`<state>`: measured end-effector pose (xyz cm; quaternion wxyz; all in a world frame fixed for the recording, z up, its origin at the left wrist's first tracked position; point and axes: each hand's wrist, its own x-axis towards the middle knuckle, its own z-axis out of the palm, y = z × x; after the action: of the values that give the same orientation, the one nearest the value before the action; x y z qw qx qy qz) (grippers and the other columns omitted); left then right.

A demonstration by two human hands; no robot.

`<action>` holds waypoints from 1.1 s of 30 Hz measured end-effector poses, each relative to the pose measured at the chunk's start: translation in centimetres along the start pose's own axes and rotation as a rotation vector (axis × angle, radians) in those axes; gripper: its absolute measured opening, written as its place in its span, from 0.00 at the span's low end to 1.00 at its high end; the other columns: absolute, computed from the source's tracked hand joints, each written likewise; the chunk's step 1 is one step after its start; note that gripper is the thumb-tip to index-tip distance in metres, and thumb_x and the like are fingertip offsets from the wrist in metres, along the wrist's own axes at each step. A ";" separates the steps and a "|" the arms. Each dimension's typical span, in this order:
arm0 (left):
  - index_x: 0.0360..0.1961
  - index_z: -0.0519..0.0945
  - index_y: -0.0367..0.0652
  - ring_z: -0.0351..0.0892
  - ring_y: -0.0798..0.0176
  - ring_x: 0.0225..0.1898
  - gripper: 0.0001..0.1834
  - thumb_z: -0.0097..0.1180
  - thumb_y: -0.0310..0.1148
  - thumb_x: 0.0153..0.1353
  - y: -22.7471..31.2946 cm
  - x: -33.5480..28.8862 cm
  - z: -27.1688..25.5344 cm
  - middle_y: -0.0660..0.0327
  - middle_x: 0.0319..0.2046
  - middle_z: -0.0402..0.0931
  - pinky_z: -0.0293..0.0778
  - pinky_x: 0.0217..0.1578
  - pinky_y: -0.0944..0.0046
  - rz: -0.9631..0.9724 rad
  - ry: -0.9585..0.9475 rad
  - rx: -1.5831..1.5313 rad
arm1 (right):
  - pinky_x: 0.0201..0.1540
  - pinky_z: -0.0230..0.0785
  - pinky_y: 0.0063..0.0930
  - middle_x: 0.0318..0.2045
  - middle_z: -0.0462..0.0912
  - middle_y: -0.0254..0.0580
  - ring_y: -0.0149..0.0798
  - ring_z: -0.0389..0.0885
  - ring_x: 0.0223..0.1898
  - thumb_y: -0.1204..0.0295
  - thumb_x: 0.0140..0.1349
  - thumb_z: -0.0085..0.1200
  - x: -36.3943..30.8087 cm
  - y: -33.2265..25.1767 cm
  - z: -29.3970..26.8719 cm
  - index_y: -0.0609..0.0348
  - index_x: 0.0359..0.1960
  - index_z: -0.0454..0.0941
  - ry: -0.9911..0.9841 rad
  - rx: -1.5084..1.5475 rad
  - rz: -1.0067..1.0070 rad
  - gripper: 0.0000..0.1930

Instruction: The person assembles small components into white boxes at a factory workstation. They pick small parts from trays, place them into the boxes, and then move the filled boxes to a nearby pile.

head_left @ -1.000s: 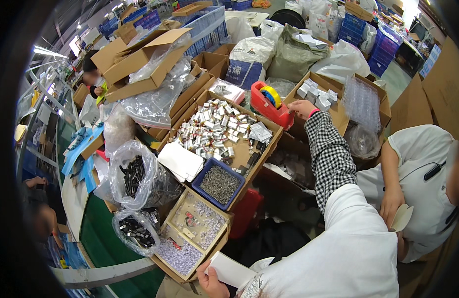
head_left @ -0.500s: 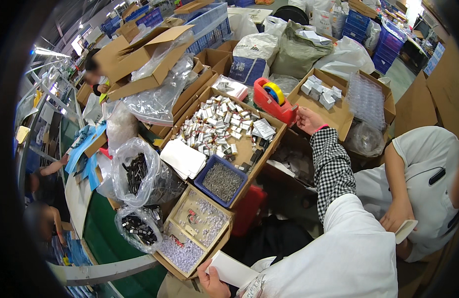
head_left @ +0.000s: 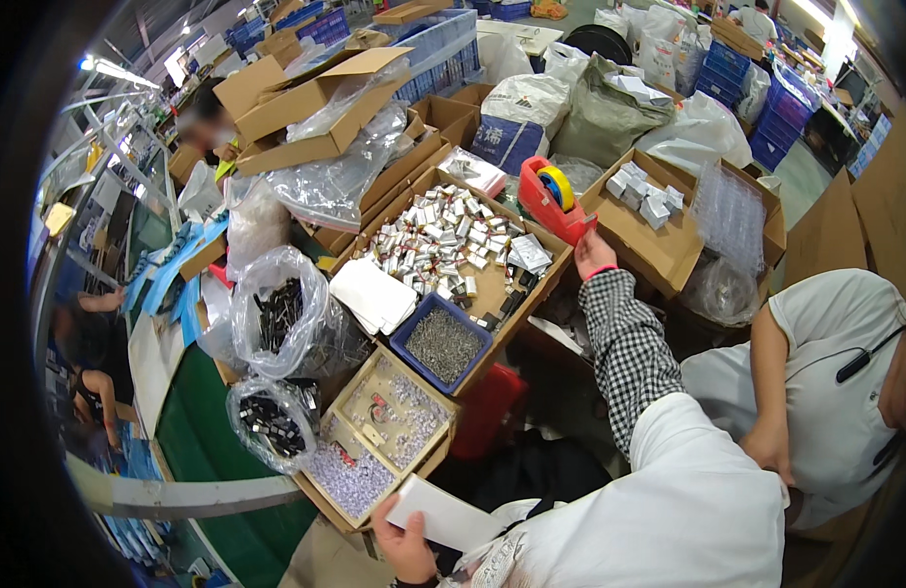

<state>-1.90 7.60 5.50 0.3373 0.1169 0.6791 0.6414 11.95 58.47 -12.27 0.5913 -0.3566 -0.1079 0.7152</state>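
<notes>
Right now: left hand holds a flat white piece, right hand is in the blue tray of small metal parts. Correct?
Not quite: the right hand is at the front end of the red tape dispenser, as the head view shows. The left hand does hold a flat white piece.

Tube lamp (head_left: 126, 75) glares at 10 o'clock; shadow deepens at 5 o'clock. Fisheye distortion bends edges toward the rim.
</notes>
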 end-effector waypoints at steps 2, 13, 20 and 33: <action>0.49 0.67 0.36 0.71 0.63 0.42 0.16 0.49 0.22 0.59 -0.7 0.5 -0.5 0.54 0.42 0.72 0.68 0.46 0.65 0.052 0.066 -0.119 | 0.37 0.66 0.20 0.30 0.77 0.27 0.27 0.73 0.32 0.67 0.62 0.51 -1.0 0.6 -0.4 0.53 0.37 0.75 0.145 -0.014 0.093 0.06; 0.48 0.69 0.37 0.71 0.68 0.41 0.18 0.53 0.20 0.56 -4.2 -0.5 -3.6 0.58 0.42 0.71 0.68 0.45 0.69 0.298 0.256 0.221 | 0.36 0.71 0.22 0.28 0.75 0.29 0.28 0.76 0.32 0.71 0.61 0.51 -26.7 8.1 1.4 0.52 0.40 0.69 -0.554 -0.444 0.934 0.07; 0.47 0.73 0.41 0.66 0.75 0.25 0.17 0.56 0.23 0.55 -5.2 -2.4 -2.7 0.64 0.37 0.74 0.65 0.25 0.75 0.353 0.306 0.278 | 0.37 0.71 0.23 0.32 0.76 0.35 0.29 0.76 0.33 0.74 0.58 0.54 -39.7 8.2 3.8 0.53 0.48 0.62 -0.664 -0.431 1.210 0.18; 0.53 0.67 0.44 0.76 0.59 0.41 0.24 0.53 0.18 0.54 -4.0 -3.9 -2.6 0.54 0.43 0.73 0.73 0.39 0.65 0.510 0.282 0.387 | 0.37 0.68 0.20 0.31 0.77 0.37 0.28 0.76 0.32 0.75 0.57 0.56 -44.0 8.2 5.0 0.56 0.39 0.63 -0.730 -0.560 1.104 0.14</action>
<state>0.55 2.64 2.73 0.0404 0.2549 0.7770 0.5741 4.45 16.91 3.44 -0.0440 -0.2359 -0.2822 0.9289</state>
